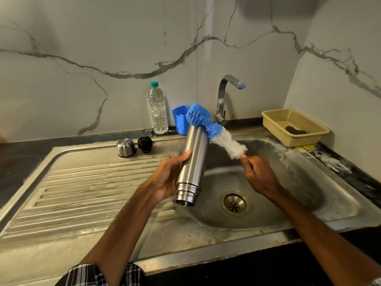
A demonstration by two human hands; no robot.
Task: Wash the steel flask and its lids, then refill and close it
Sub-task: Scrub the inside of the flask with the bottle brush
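Left of the sink basin [257,213], the steel cup lid [126,147] and black stopper [145,144] stand on the drainboard. Over the basin's left edge, the left hand [167,180] grips the steel flask [191,166], mouth toward the camera. To its right, the right hand [257,176] pinches the bottle brush [214,131], whose blue bristles touch the flask's base.

One flask [192,159], two lids [126,147], one brush [214,131]

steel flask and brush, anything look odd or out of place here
The steel flask in the left hand is held mouth-down over the sink, and the blue-and-white bottle brush in the right hand lies against its upturned base, not inside. Nothing looks spilled or damaged.
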